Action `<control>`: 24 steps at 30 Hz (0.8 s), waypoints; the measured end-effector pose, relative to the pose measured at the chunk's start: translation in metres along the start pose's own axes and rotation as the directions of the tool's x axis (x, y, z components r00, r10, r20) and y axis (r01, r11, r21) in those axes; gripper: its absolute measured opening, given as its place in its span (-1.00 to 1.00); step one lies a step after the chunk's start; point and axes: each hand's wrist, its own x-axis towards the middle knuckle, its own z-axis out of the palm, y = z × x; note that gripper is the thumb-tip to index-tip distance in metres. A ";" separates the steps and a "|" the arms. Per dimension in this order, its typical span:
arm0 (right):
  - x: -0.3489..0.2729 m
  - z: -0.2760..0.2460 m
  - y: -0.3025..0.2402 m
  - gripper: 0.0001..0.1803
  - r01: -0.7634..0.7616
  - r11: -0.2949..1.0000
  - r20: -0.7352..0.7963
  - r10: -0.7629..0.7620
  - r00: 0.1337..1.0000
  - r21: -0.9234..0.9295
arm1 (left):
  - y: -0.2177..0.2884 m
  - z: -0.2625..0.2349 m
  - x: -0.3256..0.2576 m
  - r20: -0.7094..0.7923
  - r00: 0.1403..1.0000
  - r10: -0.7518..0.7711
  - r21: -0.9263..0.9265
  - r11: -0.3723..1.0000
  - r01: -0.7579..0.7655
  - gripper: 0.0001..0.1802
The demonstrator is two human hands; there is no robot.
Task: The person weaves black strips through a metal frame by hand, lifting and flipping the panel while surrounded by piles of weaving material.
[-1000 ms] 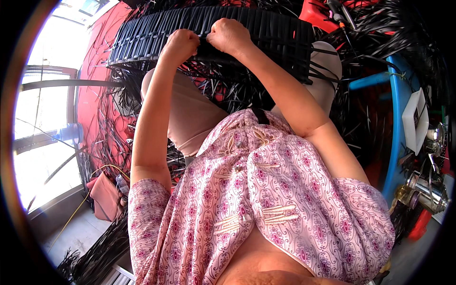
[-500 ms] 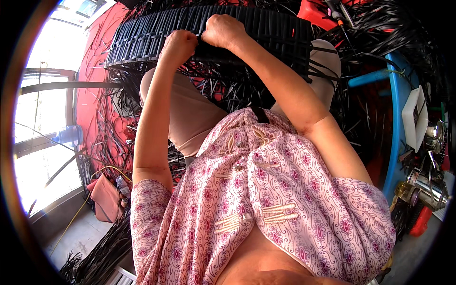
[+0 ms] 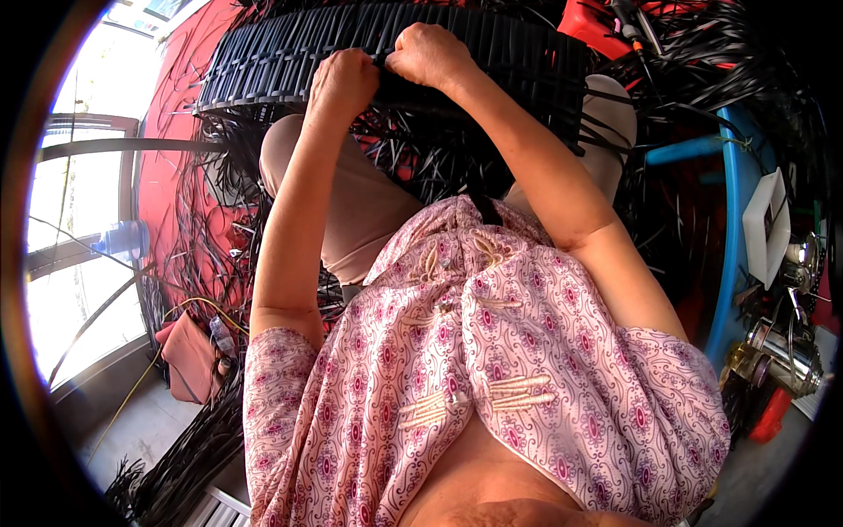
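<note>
Across my knees lies a long black woven panel (image 3: 263, 66) made of flat plastic strips, its near edge toward me. My left hand (image 3: 346, 81) is closed at this edge, fingers curled in. Close beside it on the right, my right hand (image 3: 428, 55) is also closed, against the top of the weave. Both hands appear to pinch a black strip between them, though the fingers hide most of it. Loose strip ends hang from the panel's right end, by my right knee (image 3: 608, 123).
Loose black strips (image 3: 720, 83) cover much of the red floor covering (image 3: 171, 193). A red container (image 3: 597, 26) with hand tools stands at the far right. Nearer are a blue stool (image 3: 731, 220), a white tray (image 3: 766, 230) and metal vessels (image 3: 786, 347). A pink bag (image 3: 189, 358) lies left.
Both closed hands have shifted slightly to the right in the picture, the left one more. The panel sits a little higher in view.
</note>
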 end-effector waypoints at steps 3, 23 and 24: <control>0.001 0.000 -0.001 -0.68 0.004 1.000 0.000 -0.004 1.000 -0.002 | -0.007 0.004 0.003 -0.008 1.000 -0.003 -0.010 1.000 0.003 -0.71; -0.006 0.016 -0.007 -0.84 0.113 0.986 -0.258 -0.141 0.956 -0.119 | -0.038 -0.020 0.039 0.545 0.836 -0.065 -0.440 0.826 0.351 -0.75; -0.007 0.015 -0.010 -0.84 0.109 0.986 -0.257 -0.139 0.956 -0.129 | -0.039 -0.020 0.039 0.541 0.839 -0.059 -0.447 0.825 0.347 -0.76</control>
